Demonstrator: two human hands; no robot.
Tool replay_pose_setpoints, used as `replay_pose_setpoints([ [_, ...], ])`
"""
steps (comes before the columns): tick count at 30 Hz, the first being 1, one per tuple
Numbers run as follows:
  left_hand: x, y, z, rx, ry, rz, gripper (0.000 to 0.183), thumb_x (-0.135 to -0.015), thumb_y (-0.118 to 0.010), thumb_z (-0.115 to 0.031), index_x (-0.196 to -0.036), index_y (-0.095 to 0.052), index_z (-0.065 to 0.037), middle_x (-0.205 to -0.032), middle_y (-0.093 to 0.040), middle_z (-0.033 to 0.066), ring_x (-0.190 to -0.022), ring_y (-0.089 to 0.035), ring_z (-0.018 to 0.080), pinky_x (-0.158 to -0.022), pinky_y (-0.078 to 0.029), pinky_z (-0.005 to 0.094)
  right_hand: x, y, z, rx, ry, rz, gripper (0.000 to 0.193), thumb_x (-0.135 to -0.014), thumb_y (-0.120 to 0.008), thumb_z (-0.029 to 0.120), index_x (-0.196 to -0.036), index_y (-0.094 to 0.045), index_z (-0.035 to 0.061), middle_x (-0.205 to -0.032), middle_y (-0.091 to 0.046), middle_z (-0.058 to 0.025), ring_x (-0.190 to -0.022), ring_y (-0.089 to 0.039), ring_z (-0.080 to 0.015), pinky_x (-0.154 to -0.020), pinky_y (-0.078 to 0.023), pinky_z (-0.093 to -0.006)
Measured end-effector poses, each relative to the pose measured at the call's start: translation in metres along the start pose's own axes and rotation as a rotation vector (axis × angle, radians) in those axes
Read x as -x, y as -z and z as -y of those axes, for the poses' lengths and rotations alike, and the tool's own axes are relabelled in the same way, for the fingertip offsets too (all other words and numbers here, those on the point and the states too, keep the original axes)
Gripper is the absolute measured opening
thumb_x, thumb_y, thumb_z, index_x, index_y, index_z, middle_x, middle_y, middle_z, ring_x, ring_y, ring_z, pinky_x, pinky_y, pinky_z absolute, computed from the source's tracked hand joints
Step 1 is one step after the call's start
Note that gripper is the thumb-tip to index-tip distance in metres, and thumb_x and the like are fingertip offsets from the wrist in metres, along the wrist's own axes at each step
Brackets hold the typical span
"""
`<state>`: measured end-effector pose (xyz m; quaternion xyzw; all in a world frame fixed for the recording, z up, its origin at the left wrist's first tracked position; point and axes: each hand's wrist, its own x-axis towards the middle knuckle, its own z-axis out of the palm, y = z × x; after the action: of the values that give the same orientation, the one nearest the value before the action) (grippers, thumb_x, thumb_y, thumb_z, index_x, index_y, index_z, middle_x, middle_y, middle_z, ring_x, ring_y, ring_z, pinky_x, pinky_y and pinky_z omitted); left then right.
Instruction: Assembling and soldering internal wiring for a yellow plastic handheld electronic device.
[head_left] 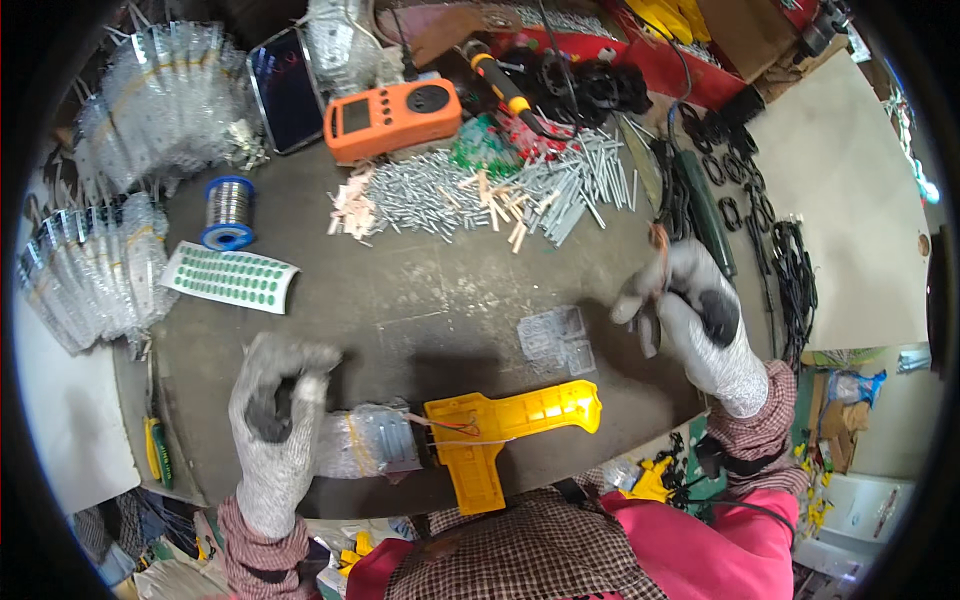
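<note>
Both my hands wear pale grey gloves with dark palms. My left hand (275,420) hovers at the left end of a bubble-wrapped pack (365,440), fingers bent, with a gap between thumb and forefinger and nothing visible between them. Thin wires run from the pack into a yellow pistol-shaped housing half (510,420), which lies hollow side up near the table's front edge. My right hand (700,320) is raised at the right, its fingers closed around a thin reddish-brown strand (659,242). Clear plastic pieces (555,340) lie between my hands.
Metal rods and screws (430,190) are heaped behind an orange meter (390,115) on its near side. A solder spool (229,212), green-sticker sheet (230,276) and bubble-wrapped packs (165,95) stand left. A dark-green handled tool (705,212) and black cables (790,280) lie right.
</note>
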<state>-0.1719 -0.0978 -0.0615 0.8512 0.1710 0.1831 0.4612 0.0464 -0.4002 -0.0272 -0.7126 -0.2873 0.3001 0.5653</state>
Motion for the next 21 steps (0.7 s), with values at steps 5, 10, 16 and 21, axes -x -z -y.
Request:
replay_pose_setpoints([
  [5, -0.044, -0.044, -0.027, 0.492, 0.249, 0.275, 0.024, -0.090, -0.070, -0.004, -0.114, -0.070, 0.000, -0.109, -0.069, 0.0064, -0.099, -0.062, 0.0096, -0.084, -0.052, 0.0242, -0.039, -0.076, 0.007, -0.142, -0.251, 0.050, 0.010, -0.101, -0.057, 0.015, -0.105, -0.054, 0.0064, -0.080, -0.063, 0.0001, -0.061, -0.049, -0.0034, -0.055, -0.041, -0.0197],
  [10, -0.054, -0.063, -0.018, 0.712, 0.404, 0.416, 0.025, -0.093, -0.070, -0.008, -0.115, -0.066, 0.004, -0.105, -0.070, 0.0071, -0.097, -0.065, 0.0095, -0.083, -0.054, 0.0231, -0.042, -0.093, -0.010, -0.199, -0.387, 0.108, 0.009, -0.099, -0.062, 0.016, -0.094, -0.060, 0.0084, -0.070, -0.055, 0.0056, -0.062, -0.047, -0.0010, -0.055, -0.038, -0.0200],
  [16, -0.049, -0.064, -0.020, 0.530, 0.246, 0.328, 0.024, -0.093, -0.070, -0.006, -0.115, -0.067, 0.003, -0.102, -0.070, 0.0071, -0.095, -0.065, 0.0096, -0.084, -0.054, 0.0243, -0.048, -0.093, -0.025, 0.152, -0.084, 0.032, 0.010, -0.095, -0.066, 0.014, -0.096, -0.066, 0.0040, -0.071, -0.056, 0.0053, -0.067, -0.047, -0.0019, -0.059, -0.039, -0.0201],
  [21, -0.053, -0.065, -0.019, 0.510, 0.264, 0.292, 0.019, -0.091, -0.070, -0.003, -0.110, -0.071, 0.002, -0.103, -0.071, 0.0089, -0.094, -0.066, 0.0123, -0.084, -0.053, 0.0269, -0.051, -0.092, -0.014, -0.084, -0.322, -0.006, 0.018, -0.093, -0.069, 0.018, -0.107, -0.071, 0.0065, -0.072, -0.058, 0.0036, -0.069, -0.049, -0.0032, -0.062, -0.043, -0.0228],
])
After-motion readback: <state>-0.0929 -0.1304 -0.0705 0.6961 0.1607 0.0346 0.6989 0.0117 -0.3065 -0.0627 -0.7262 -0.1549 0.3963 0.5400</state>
